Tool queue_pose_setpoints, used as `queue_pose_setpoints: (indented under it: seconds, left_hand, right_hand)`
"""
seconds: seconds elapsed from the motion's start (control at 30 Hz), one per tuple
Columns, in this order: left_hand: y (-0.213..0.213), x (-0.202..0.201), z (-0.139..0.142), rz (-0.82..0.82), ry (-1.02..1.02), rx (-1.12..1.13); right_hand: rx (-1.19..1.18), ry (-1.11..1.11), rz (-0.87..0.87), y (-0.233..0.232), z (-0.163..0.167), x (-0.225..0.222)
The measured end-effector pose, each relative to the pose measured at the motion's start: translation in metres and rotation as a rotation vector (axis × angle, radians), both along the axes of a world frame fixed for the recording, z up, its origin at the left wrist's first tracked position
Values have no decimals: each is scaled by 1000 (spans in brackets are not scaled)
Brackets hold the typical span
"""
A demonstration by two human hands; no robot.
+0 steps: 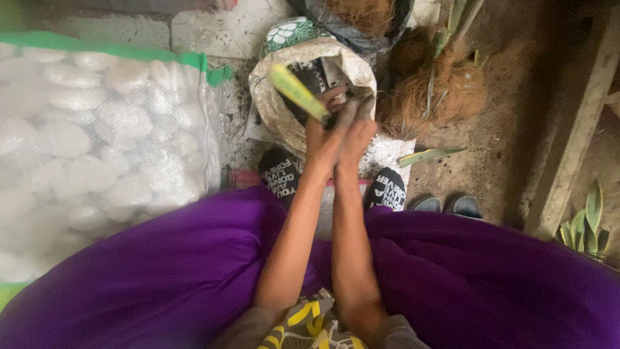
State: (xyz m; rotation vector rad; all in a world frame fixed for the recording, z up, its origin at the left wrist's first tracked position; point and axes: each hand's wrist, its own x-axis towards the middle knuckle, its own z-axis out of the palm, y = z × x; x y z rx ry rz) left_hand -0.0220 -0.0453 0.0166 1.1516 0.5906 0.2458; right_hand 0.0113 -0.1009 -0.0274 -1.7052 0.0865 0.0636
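Dirt floor strewn with coconut fibre (452,90) lies below, where over an open soil sack (294,106) the left hand (323,139) closes its grip on a stiff, light yellow-green leaf cutting (298,94) at its base, right hand (357,129) pressed alongside, its grip unclear.

Two soiled hands pressed together above open sack (279,103); left hand (323,139) gripping yellow-green leaf (298,93), right hand (357,132) alongside. Purple skirt (161,271) below, bag of white stones (97,136) left.

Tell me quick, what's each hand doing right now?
Left hand: closed on a yellow-green leaf strip, above the open beige sack of dark soil.
Right hand: pressed against the left; grip cannot be told.
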Motion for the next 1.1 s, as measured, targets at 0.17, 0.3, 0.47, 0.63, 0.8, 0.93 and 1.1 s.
queue_pose_setpoints:
  seconds: [0.17, 0.3, 0.47, 0.63, 0.8, 0.93, 1.1]
  left_hand:
    - [20, -3, 0, 256, -168, -113]
    - [32, -7, -10, 454, -292, -218]
    - [22, -7, -12, 450, -466, -303]
    - [18, -6, 11, 255, -228, 401]
    - [22, -10, 33, 267, -52, 1050]
    - [27, -11, 27, 243, -6, 1090]
    - [25, -7, 6, 158, 9, 936]
  right_hand:
    - [-103, -300, 396, 8, 30, -15]
    - [78, -289, 413, 26, 47, -19]
    - [567, 94, 309, 27, 59, -11]
    - [685, 340, 467, 12, 63, -10]
    - [656, 525, 263, 7, 35, -16]
    - [547, 404, 154, 4, 2, -15]
    - [112, 175, 118, 1, 3, -8]
